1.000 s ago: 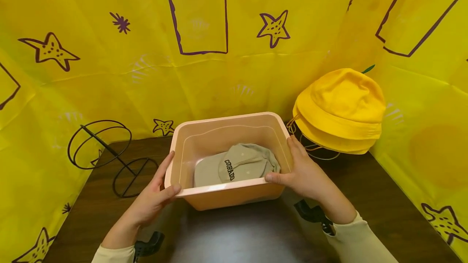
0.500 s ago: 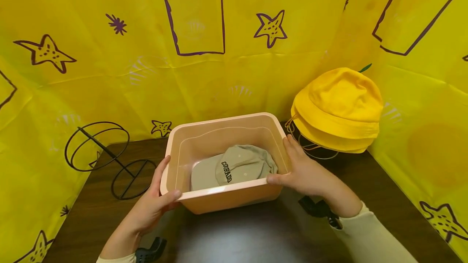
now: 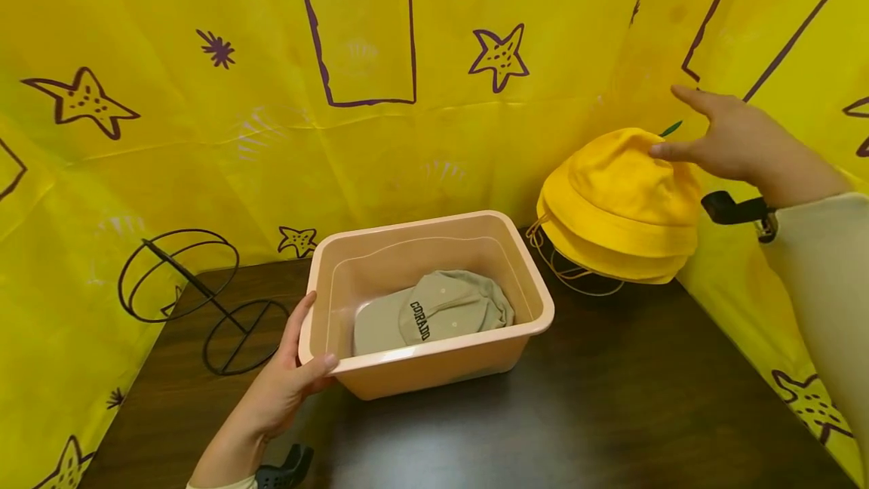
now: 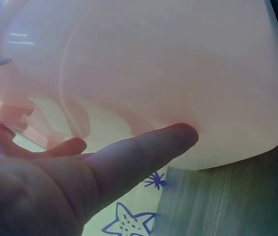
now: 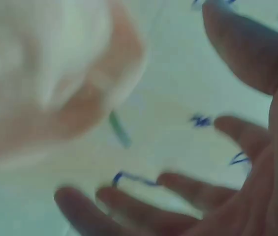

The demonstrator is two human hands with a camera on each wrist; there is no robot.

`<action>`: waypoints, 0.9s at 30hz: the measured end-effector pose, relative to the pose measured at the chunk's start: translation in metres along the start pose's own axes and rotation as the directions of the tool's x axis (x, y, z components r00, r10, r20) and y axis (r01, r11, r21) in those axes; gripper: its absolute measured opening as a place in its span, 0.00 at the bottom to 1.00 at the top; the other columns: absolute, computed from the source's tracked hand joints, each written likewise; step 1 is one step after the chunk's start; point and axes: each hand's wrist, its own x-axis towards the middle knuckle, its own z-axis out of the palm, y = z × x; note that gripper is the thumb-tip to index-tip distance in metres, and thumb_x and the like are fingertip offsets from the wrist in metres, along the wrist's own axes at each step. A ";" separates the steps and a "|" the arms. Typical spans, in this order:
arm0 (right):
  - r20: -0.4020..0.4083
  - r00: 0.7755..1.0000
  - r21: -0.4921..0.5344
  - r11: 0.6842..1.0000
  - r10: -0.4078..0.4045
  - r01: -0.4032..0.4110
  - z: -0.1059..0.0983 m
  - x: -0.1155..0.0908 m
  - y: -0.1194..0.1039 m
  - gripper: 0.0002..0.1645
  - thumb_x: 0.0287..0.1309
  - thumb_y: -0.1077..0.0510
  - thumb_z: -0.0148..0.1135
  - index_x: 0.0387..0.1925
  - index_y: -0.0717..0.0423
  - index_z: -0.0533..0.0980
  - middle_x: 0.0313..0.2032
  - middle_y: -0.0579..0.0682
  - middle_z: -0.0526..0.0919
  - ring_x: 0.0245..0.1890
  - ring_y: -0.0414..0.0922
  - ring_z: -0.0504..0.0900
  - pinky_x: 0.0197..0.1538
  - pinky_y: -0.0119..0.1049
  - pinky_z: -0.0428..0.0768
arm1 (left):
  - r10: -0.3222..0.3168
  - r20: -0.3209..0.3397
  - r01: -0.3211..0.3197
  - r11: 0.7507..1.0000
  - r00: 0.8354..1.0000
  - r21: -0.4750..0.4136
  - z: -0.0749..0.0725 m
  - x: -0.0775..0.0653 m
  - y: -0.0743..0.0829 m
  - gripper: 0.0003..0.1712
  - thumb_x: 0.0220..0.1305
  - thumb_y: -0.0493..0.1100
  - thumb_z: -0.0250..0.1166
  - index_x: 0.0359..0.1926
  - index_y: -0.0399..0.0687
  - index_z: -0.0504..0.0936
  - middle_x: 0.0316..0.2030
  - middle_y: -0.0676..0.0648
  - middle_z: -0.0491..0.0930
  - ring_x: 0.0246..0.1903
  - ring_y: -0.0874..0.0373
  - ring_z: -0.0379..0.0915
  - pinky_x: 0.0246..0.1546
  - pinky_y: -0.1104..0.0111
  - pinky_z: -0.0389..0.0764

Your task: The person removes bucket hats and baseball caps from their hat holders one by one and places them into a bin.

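Observation:
A peach plastic basin (image 3: 434,377) sits on the dark table, with an olive-green baseball cap (image 3: 458,308) lettered "CORADO" lying inside it. My left hand (image 3: 281,376) grips the basin's near left corner, thumb over the rim. In the left wrist view its fingers lie against the basin's smooth outer wall (image 4: 178,73). At the back right, yellow bucket hats (image 3: 624,202), one over another, rest on a wire stand. My right hand (image 3: 743,138) is raised beside the top hat, fingers spread. The right wrist view, blurred, shows a gap between that hand (image 5: 257,157) and the hat (image 5: 45,73).
A black wire hat stand (image 3: 204,289) stands at the left of the dark wooden table (image 3: 577,413). Yellow patterned cloth (image 3: 237,142) hangs closely behind the table and along both sides. A green leaf-like piece (image 3: 670,129) sticks out behind the top hat.
My right hand has let go of the basin's right side and risen to the upper right, beside the yellow hats. The left hand keeps its hold, and the basin shifted slightly left.

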 end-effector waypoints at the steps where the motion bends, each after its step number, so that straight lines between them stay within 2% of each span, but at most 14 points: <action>1: 0.043 0.999 -0.020 1.000 0.011 -0.010 -0.005 0.008 0.004 0.60 0.63 0.30 0.57 0.79 0.44 0.33 0.73 0.74 0.40 0.67 0.77 0.47 0.59 0.74 0.52 | -0.001 -0.001 0.001 1.000 1.000 -0.002 0.000 0.000 -0.001 0.55 0.65 0.31 0.61 0.79 0.63 0.36 0.72 0.35 0.33 0.56 0.37 0.65 0.46 0.57 0.80; 4: 0.182 0.983 -0.055 0.998 0.008 0.002 -0.014 0.029 0.013 0.60 0.63 0.29 0.57 0.79 0.43 0.34 0.69 0.78 0.50 0.56 0.74 0.70 0.52 0.69 0.68 | -0.002 -0.002 0.002 1.000 1.000 -0.003 -0.001 -0.001 -0.002 0.55 0.65 0.30 0.61 0.79 0.63 0.36 0.72 0.35 0.33 0.55 0.39 0.66 0.45 0.56 0.79; 6: 0.257 0.966 -0.056 0.998 -0.012 0.027 -0.017 0.040 0.017 0.59 0.64 0.31 0.57 0.80 0.47 0.36 0.67 0.80 0.55 0.47 0.69 0.79 0.46 0.62 0.76 | -0.003 -0.003 0.003 1.000 1.000 -0.005 -0.001 0.000 -0.002 0.55 0.65 0.30 0.61 0.79 0.62 0.36 0.72 0.35 0.33 0.55 0.38 0.66 0.46 0.56 0.79; 8: 0.312 0.949 -0.035 0.998 -0.036 0.050 -0.018 0.050 0.019 0.55 0.67 0.36 0.58 0.79 0.53 0.41 0.65 0.81 0.56 0.44 0.66 0.81 0.43 0.56 0.81 | -0.003 -0.006 0.003 1.000 1.000 -0.002 -0.001 0.000 -0.001 0.55 0.65 0.30 0.61 0.79 0.62 0.36 0.72 0.36 0.33 0.56 0.37 0.65 0.45 0.56 0.79; 12: 0.379 0.923 0.001 0.997 -0.071 0.077 -0.016 0.063 0.020 0.46 0.70 0.47 0.59 0.76 0.66 0.50 0.63 0.82 0.58 0.49 0.69 0.78 0.40 0.50 0.83 | -0.002 -0.012 0.002 1.000 1.000 0.003 -0.002 0.000 -0.001 0.56 0.64 0.30 0.62 0.79 0.62 0.36 0.73 0.37 0.33 0.57 0.34 0.64 0.45 0.56 0.80; 16: 0.375 0.922 0.000 0.995 -0.095 0.103 -0.012 0.070 0.018 0.34 0.71 0.55 0.58 0.68 0.74 0.62 0.56 0.79 0.70 0.43 0.62 0.82 0.39 0.48 0.84 | -0.001 -0.007 0.001 1.000 1.000 0.000 -0.002 0.001 -0.001 0.56 0.65 0.29 0.61 0.79 0.62 0.35 0.73 0.37 0.33 0.57 0.33 0.63 0.45 0.56 0.79; 20: 0.308 0.946 -0.063 0.990 -0.104 0.129 -0.017 0.074 0.015 0.27 0.71 0.59 0.56 0.61 0.77 0.69 0.39 0.64 0.84 0.31 0.52 0.85 0.38 0.48 0.83 | 0.002 -0.001 -0.002 1.000 1.000 -0.011 -0.002 0.001 -0.002 0.56 0.65 0.28 0.60 0.79 0.62 0.35 0.73 0.37 0.32 0.58 0.33 0.62 0.46 0.56 0.79; 23: 0.272 0.958 -0.090 0.989 -0.091 0.120 -0.027 0.077 0.012 0.26 0.71 0.59 0.56 0.60 0.76 0.69 0.32 0.57 0.86 0.28 0.49 0.85 0.35 0.43 0.82 | 0.004 -0.001 -0.004 1.000 1.000 -0.015 -0.002 0.001 -0.002 0.56 0.65 0.29 0.60 0.79 0.62 0.35 0.73 0.36 0.32 0.58 0.33 0.62 0.46 0.56 0.79; 27: 0.244 0.968 -0.065 0.995 -0.058 0.076 -0.041 0.077 0.009 0.29 0.71 0.58 0.58 0.62 0.78 0.67 0.32 0.57 0.86 0.28 0.49 0.85 0.32 0.39 0.82 | 0.006 0.001 -0.006 1.000 1.000 -0.016 -0.003 0.001 -0.002 0.56 0.65 0.30 0.61 0.79 0.62 0.35 0.73 0.35 0.33 0.57 0.33 0.62 0.46 0.56 0.79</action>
